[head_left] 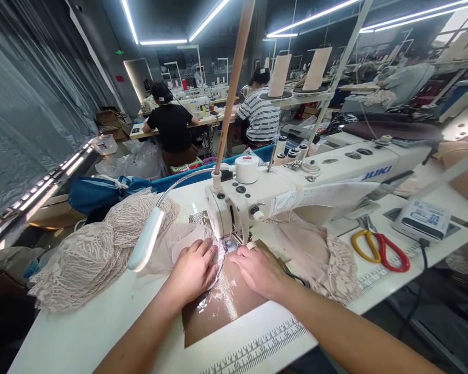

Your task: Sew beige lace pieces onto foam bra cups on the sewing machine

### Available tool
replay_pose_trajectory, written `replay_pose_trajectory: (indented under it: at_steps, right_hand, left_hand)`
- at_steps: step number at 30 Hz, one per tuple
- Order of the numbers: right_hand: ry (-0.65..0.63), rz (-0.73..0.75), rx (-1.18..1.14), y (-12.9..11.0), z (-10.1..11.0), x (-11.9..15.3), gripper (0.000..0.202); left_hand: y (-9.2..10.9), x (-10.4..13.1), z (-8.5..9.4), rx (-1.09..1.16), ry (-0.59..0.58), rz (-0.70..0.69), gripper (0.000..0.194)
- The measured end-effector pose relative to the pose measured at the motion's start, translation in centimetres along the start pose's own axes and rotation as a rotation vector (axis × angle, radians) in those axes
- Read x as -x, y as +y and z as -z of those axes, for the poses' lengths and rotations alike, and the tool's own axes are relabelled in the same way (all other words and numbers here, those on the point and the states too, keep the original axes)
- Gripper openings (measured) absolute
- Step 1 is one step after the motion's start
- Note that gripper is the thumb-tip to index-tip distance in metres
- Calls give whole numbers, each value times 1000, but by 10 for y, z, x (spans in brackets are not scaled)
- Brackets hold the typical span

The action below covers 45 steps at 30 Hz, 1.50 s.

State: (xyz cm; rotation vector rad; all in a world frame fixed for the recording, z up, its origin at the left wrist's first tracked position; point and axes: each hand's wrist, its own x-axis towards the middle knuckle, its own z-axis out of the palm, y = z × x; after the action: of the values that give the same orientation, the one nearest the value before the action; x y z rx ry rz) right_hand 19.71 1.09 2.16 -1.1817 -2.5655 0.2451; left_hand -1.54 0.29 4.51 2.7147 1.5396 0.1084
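Observation:
My left hand lies over a beige fabric piece left of the needle, its fingers bent and gripping the fabric edge. My right hand is on the other side of the needle, with fingertips pressed together close to the presser foot; whatever they pinch is hidden. A pale band circles one right finger. Both hands rest above a shiny brown sheet on the table. The white sewing machine stands directly beyond them. More beige lace fabric lies to the right.
Stacked lace pieces pile up at left beside a lamp. Scissors with yellow and red handles and a white control box sit at right. A ruler strip marks the front edge. Several people work farther back.

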Motion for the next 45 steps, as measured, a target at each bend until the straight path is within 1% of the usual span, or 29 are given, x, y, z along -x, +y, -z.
replay_pose_trajectory:
  at_steps: [5,9,15,19,23,25,27,29,34,36,37,41,42,45]
  right_hand:
    - [4,-1,29,1,-1,0,31]
    - [4,0,29,1,1,-1,30]
    - [-7,-32,36,3,0,-2,37]
    - [29,-41,12,3,0,0,35]
    - [70,-20,9,4,0,2,34]
    - [81,4,-10,4,0,2,34]
    - [85,28,-37,5,0,3,34]
    - [82,43,-62,5,0,3,34]
    - [72,50,-125,5,0,4,31]
    - [73,65,-136,6,-1,5,32]
    - [73,77,-137,6,-2,5,32]
    - [77,127,-139,8,-6,8,31]
    - [84,137,-137,8,-7,8,30]
    - [109,159,-124,8,-8,9,28]
  left_hand:
    - [-1,-1,3,10,-13,21,42]
    - [-5,1,9,68,-37,5,47]
    - [-9,8,12,192,-47,-38,38]
    - [-11,9,11,236,-57,-38,36]
    - [-16,7,11,285,-54,-85,34]
    - [-19,7,10,279,-43,-127,34]
    - [-19,8,10,258,-53,-137,34]
    - [-17,9,12,236,-85,-116,34]
    - [-5,12,25,217,-201,-65,31]
    - [-1,12,27,198,-221,-42,31]
    - [1,12,26,192,-210,-44,32]
    - [12,10,13,232,-56,-115,34]
    - [15,10,10,236,-34,-126,35]
    - [22,10,0,190,-36,-125,36]
